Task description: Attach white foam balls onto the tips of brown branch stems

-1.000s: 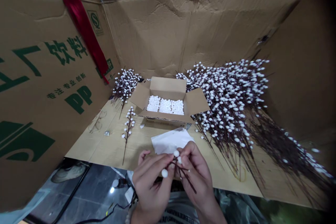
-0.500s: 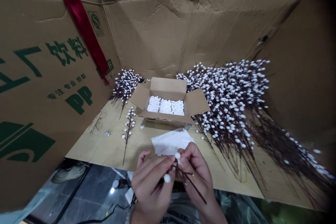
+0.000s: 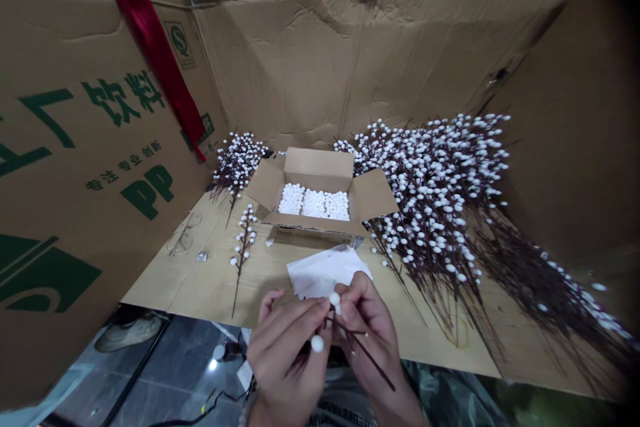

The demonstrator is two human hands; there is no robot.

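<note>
Close to my body, both hands meet around a short brown berry twig [image 3: 367,357] that slants down to the right. My left hand [image 3: 285,340] is closed, its fingertips pinching the twig's upper end. Against its thumb sits a white ball [image 3: 317,343]; whether this is loose or on a branchlet I cannot tell. Between thumb and forefinger, my right hand [image 3: 373,320] grips another white ball [image 3: 335,299] at the twig's tip, and the bare stem crosses in front of its palm. Beyond the hands, an open cardboard box [image 3: 320,223] contains many white balls [image 3: 314,203].
White paper [image 3: 320,267] lies just past my hands. One berry stem [image 3: 244,240] rests to the left, near wire-framed glasses [image 3: 184,237]. Berry stems [image 3: 425,180] are heaped at right, beside dark bare stems [image 3: 520,267]. Cardboard walls [image 3: 280,60] enclose the table [image 3: 210,287].
The hands keep almost the same pose, with the ball at the twig's tip shifting very slightly. The whole view has drifted a little to the left.
</note>
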